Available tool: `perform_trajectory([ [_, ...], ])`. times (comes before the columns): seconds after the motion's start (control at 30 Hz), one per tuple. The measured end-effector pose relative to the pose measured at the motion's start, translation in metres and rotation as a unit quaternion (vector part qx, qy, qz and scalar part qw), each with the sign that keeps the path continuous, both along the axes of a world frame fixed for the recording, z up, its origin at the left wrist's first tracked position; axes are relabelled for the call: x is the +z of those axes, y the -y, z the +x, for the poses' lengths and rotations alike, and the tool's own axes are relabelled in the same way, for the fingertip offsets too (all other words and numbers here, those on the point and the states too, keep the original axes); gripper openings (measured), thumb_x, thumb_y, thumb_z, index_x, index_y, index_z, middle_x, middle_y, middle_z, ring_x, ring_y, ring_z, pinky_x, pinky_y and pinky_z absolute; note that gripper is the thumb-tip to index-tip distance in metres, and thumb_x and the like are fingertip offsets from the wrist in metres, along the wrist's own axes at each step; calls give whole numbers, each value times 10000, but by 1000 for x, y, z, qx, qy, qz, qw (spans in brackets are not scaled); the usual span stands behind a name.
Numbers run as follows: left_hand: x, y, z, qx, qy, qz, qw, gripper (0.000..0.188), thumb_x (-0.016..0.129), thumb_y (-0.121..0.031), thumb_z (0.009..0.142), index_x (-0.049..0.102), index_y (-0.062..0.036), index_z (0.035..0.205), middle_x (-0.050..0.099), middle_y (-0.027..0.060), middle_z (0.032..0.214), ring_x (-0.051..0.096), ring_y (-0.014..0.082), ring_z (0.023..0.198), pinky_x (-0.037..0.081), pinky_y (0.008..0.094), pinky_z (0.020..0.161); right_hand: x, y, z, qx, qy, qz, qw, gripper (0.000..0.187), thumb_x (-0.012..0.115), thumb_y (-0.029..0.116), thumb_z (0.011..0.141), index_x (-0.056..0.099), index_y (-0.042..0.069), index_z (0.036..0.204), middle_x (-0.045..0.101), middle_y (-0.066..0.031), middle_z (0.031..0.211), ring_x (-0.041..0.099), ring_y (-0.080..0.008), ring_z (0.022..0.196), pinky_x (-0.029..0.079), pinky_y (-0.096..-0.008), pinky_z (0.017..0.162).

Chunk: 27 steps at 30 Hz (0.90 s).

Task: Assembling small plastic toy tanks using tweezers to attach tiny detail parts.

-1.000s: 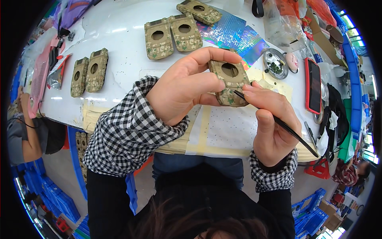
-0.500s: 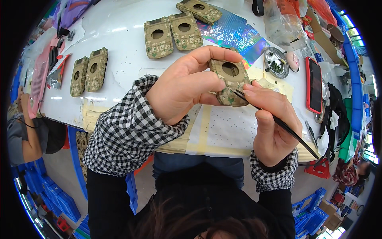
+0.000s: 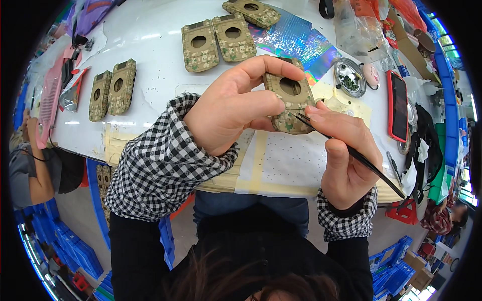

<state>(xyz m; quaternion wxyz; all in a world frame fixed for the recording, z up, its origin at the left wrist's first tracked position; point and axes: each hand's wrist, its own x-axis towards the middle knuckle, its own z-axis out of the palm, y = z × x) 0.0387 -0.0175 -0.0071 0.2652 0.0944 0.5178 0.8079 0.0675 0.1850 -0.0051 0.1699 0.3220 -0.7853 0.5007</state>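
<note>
My left hand (image 3: 236, 108) is closed around a camouflage-patterned model tank hull (image 3: 292, 114), its fingers gripping the far end and near side. The hull has a round hole in its top and is tilted up above the table. Between the thumb and fingers of my right hand (image 3: 346, 145) is a pair of black tweezers (image 3: 362, 159). The tweezer tips are at the near part of the hull, close to my left thumb. Whether they pinch a tiny part is too small to tell.
More camouflage hulls (image 3: 200, 45) stand at the back, with two others (image 3: 119, 88) at the left. A round dish (image 3: 350, 75) with small green parts lies by shiny holographic sheets (image 3: 319, 52). A red-cased phone (image 3: 397, 106) is at the right. Dotted white paper (image 3: 293, 163) lies beneath my hands.
The tweezers' tips and my right hand have shifted very slightly to the right. My left hand keeps its grip on the hull, which has hardly moved.
</note>
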Motion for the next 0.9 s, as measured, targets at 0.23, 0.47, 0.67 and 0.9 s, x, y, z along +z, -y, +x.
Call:
perform_trajectory([
  [0.23, -1, 0, 1, 11, -7, -13, 1000, 417, 499, -21, 819, 458, -39, 1234, 537, 76, 1202, 570, 163, 1084, 533, 320, 858, 0, 1, 0, -1, -10, 12, 1000, 166, 685, 59, 832, 655, -18, 975, 695, -101, 938, 675, -271, 905, 518, -412, 894],
  [0.47, -3, -1, 1, 12, -10, -12, 1000, 417, 504, -20, 816, 461, -40, 1230, 540, 74, 1198, 574, 148, 1065, 533, 295, 833, 3, 2, 1, -6, -7, 18, 1000, 166, 690, 68, 830, 657, -17, 969, 697, -99, 935, 676, -272, 909, 518, -412, 893],
  [0.67, -3, 0, 1, 12, -13, -7, 1000, 419, 503, -22, 814, 464, -43, 1231, 542, 70, 1191, 570, 137, 1056, 530, 281, 817, 1, 2, 0, -8, -7, 15, 1000, 160, 692, 67, 827, 659, -17, 960, 698, -98, 930, 677, -267, 913, 520, -408, 891],
  [0.9, -2, -1, 2, 16, -17, -15, 1000, 424, 498, -26, 811, 464, -42, 1233, 543, 69, 1186, 566, 132, 1046, 525, 274, 815, 1, 2, 1, -11, -9, 21, 1000, 155, 692, 65, 826, 661, -12, 957, 699, -94, 929, 678, -262, 913, 524, -400, 885],
])
